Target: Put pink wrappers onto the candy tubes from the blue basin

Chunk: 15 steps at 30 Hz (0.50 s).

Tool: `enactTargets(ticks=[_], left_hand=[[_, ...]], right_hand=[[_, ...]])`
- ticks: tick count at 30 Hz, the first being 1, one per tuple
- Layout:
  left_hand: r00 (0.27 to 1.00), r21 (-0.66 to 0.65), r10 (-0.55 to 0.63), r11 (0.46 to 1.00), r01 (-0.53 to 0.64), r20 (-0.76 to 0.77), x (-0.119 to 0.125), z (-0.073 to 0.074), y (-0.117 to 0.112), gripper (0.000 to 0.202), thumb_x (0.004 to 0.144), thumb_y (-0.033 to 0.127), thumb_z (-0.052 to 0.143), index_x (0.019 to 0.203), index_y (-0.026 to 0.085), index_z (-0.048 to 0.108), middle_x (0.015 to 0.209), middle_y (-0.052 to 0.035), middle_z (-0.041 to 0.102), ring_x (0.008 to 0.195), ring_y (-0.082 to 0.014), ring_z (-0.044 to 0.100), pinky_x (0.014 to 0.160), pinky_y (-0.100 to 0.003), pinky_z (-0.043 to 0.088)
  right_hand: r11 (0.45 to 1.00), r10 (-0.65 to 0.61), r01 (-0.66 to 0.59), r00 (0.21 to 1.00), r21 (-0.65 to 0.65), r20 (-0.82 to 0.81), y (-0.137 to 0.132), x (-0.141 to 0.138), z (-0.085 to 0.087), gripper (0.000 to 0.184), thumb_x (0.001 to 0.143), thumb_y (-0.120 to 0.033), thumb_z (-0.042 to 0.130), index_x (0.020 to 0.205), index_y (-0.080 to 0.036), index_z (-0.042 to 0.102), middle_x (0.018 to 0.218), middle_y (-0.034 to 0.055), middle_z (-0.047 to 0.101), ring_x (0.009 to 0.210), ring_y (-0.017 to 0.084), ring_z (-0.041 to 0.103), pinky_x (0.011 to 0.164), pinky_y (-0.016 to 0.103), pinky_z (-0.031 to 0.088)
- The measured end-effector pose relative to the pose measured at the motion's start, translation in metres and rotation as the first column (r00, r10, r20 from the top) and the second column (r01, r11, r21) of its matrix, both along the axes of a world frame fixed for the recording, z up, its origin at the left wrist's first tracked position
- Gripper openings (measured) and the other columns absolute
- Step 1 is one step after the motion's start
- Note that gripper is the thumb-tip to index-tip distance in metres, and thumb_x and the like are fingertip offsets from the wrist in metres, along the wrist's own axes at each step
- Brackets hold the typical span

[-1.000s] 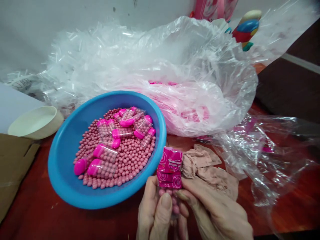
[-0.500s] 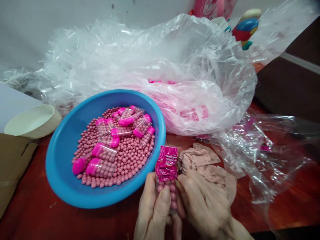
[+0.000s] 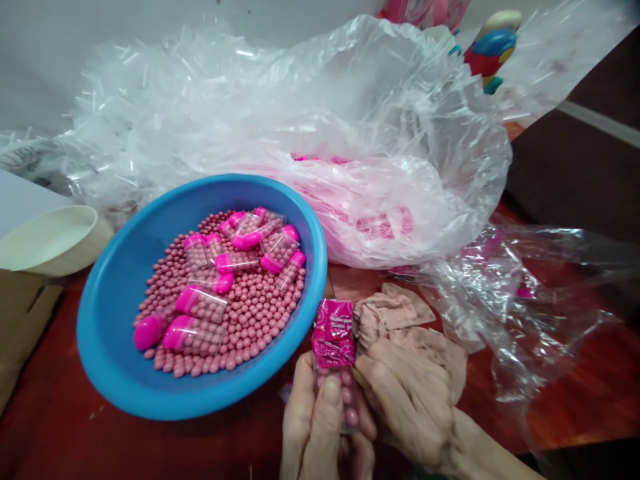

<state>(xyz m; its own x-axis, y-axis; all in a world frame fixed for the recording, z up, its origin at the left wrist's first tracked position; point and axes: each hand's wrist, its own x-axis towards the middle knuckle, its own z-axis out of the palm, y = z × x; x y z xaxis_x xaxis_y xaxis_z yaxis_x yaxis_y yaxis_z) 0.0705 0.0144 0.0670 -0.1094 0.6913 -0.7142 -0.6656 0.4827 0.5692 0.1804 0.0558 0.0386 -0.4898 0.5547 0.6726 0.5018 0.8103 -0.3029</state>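
Both my hands hold one small clear packet of pink candy balls [image 3: 336, 360] with a bright pink printed label at its top, just in front of the blue bowl. My left hand [image 3: 315, 427] wraps the packet's lower part, thumb pressed on its front. My right hand [image 3: 407, 400] pinches the packet's right edge near the label. The blue plastic bowl [image 3: 115, 293] holds loose pink balls and several filled clear tubes with pink caps [image 3: 200, 303].
A big clear plastic bag [image 3: 380, 167] with pink items inside lies behind the bowl. Crumpled beige cloth [image 3: 400, 320] sits beside my right hand. A cream bowl [image 3: 50, 240] and brown cardboard [image 3: 20, 320] are at the left; loose cellophane [image 3: 540, 300] at the right.
The packet's label has been folded down and the packet has shifted slightly in my hands. The view drifted a little right, so the bowl sits further left.
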Motion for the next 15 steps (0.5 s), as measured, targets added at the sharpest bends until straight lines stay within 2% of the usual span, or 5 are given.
enactTargets(ticks=[6,8,10,12,15], left_hand=[[0.998,-0.052,0.024,0.998,-0.027,-0.064,-0.004,-0.008,0.011,0.045,0.054,0.046,0.081,0.084,0.016,0.066,0.043,0.0103,0.038,0.038,-0.0025,0.032,0.037,-0.011,0.03],[0.994,0.001,-0.028,1.0,0.028,-0.104,-0.005,-0.012,0.014,0.037,0.061,0.046,0.077,0.076,0.015,0.065,0.042,0.0107,0.035,0.037,-0.0019,0.028,0.035,-0.011,0.026],[0.985,0.043,-0.094,0.994,0.101,-0.145,-0.005,-0.016,0.015,0.036,0.065,0.047,0.074,0.072,0.014,0.063,0.042,0.0103,0.034,0.036,-0.0021,0.029,0.035,-0.012,0.024],[0.966,0.073,-0.16,0.981,0.178,-0.203,-0.004,-0.019,0.013,0.038,0.066,0.05,0.072,0.071,0.014,0.062,0.041,0.0101,0.034,0.035,-0.0026,0.029,0.036,-0.014,0.022],[0.936,0.093,-0.221,0.963,0.254,-0.273,-0.002,-0.022,0.009,0.039,0.065,0.052,0.071,0.066,0.014,0.059,0.039,0.0101,0.034,0.034,-0.0033,0.03,0.038,-0.016,0.02]], right_hand=[[0.992,0.025,-0.029,0.999,-0.12,-0.037,-0.007,0.001,-0.003,0.024,0.093,-0.012,0.039,0.078,-0.014,0.058,0.054,0.0,0.051,0.05,0.013,0.044,0.045,0.027,0.033],[0.971,-0.054,0.031,0.994,-0.237,-0.091,-0.007,0.004,0.002,0.026,0.096,-0.014,0.036,0.078,-0.016,0.056,0.056,-0.001,0.053,0.051,0.011,0.048,0.048,0.024,0.038],[0.929,-0.196,0.138,0.97,-0.345,-0.141,-0.004,0.008,0.008,0.022,0.096,-0.03,0.041,0.09,-0.015,0.057,0.07,0.003,0.06,0.065,0.014,0.058,0.059,0.025,0.047],[0.893,-0.302,0.227,0.942,-0.389,-0.145,0.001,0.012,0.012,0.032,0.09,-0.044,0.049,0.102,-0.015,0.057,0.092,0.0087,0.062,0.086,0.019,0.061,0.072,0.031,0.05],[0.844,-0.378,0.26,0.909,-0.469,-0.177,0.008,0.013,0.015,0.011,0.083,-0.03,0.063,0.089,-0.021,0.061,0.099,0.0063,0.059,0.094,0.021,0.06,0.079,0.036,0.05]])
